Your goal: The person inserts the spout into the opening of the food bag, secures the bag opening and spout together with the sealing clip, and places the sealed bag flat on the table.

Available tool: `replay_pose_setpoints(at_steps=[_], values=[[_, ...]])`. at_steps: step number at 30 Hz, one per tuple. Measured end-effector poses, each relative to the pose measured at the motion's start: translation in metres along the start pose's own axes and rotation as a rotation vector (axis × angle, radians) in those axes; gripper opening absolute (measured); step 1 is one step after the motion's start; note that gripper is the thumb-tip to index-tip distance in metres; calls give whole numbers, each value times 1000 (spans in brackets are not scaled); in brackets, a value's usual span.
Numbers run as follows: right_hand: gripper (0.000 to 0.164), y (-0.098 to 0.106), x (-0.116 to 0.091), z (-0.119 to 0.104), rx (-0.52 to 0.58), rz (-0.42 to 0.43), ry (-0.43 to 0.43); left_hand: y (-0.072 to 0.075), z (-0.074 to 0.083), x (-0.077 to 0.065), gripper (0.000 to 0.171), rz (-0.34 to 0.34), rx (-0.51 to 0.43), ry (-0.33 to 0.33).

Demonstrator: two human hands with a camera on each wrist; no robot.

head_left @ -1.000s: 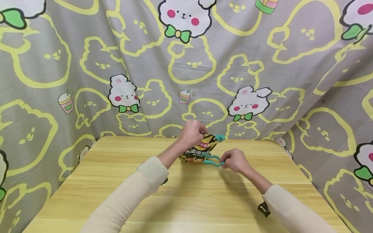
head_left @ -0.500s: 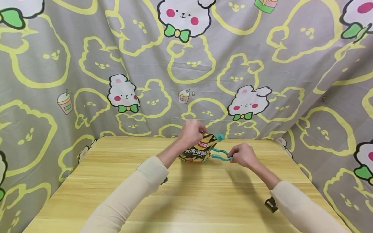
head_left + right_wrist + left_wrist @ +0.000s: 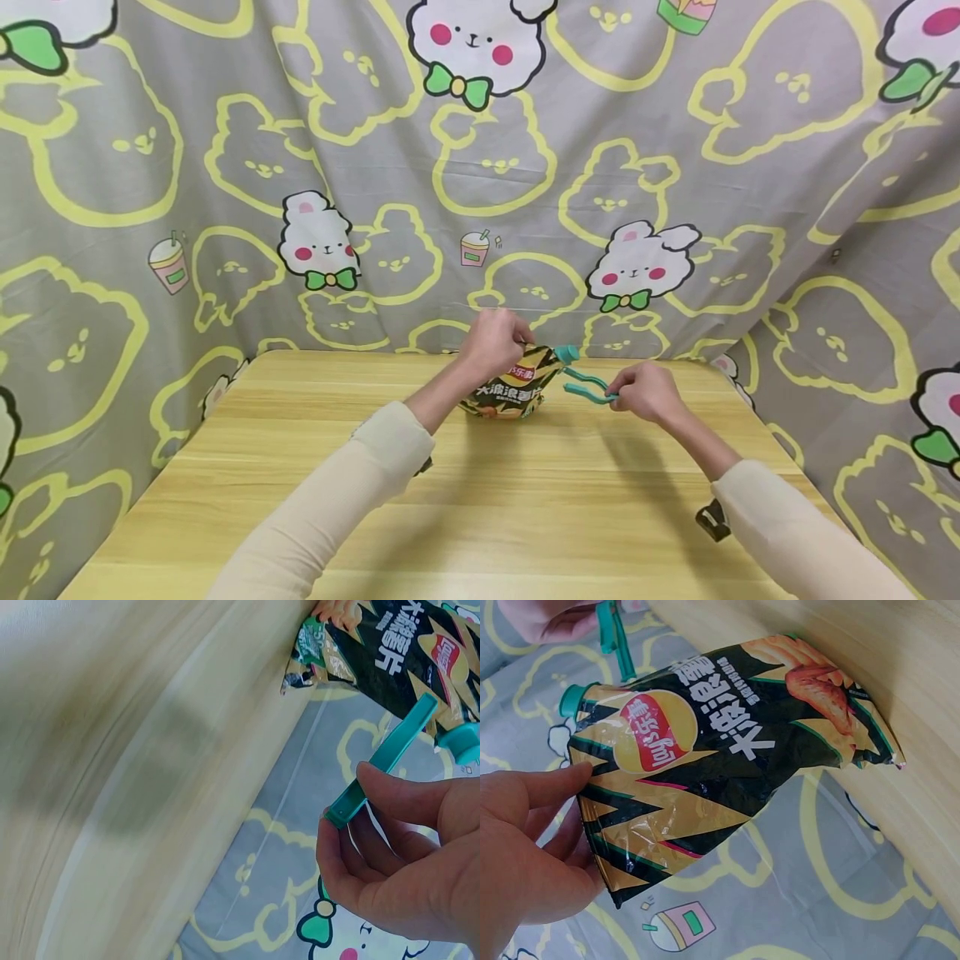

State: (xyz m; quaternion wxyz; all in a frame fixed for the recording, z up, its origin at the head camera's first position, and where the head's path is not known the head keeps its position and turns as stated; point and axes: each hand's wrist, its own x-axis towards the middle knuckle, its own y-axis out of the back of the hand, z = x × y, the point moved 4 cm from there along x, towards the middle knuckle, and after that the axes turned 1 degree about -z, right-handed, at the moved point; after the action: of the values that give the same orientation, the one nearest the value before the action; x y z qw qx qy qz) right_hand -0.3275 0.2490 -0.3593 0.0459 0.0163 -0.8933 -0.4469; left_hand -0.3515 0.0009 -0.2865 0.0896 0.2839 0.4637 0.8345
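Observation:
My left hand (image 3: 493,343) pinches the top edge of a black and gold potato chip bag (image 3: 513,387), thumb on its front in the left wrist view. The bag hangs with its printed front toward me, its lower end close to the tabletop. A round teal cap (image 3: 567,354) sits at the bag's upper right corner. To the right of the bag, my right hand (image 3: 647,390) holds a teal bag clip (image 3: 390,754) by one end between thumb and fingers. The clip's two slim arms are spread apart and point toward the bag, just below the cap.
A light wood table (image 3: 480,517) lies beneath both hands. Behind it and along both sides hangs a grey curtain (image 3: 517,192) with yellow and white cartoon figures, close to the table's far edge. A dark wrist mount (image 3: 712,521) shows under the right sleeve.
My right hand has moved right and slightly up with the clip, whose arms overlapped the bag's lower right side and now stand beside the bag near the cap. My left hand and the bag stay put.

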Motion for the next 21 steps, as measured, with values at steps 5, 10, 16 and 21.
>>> replay_pose_setpoints(at_steps=[5,10,16,21], values=[[4,5,2,1,-5,22,2,1,1,0,32,5,-3,-5],[4,6,4,-1,-14,28,-1,0,0,0,31,8,-1,-6],[3,8,4,1,-12,29,-4,0,0,0,31,7,-2,-4],[4,10,4,2,-12,30,-8,0,0,-1,31,3,-3,3]])
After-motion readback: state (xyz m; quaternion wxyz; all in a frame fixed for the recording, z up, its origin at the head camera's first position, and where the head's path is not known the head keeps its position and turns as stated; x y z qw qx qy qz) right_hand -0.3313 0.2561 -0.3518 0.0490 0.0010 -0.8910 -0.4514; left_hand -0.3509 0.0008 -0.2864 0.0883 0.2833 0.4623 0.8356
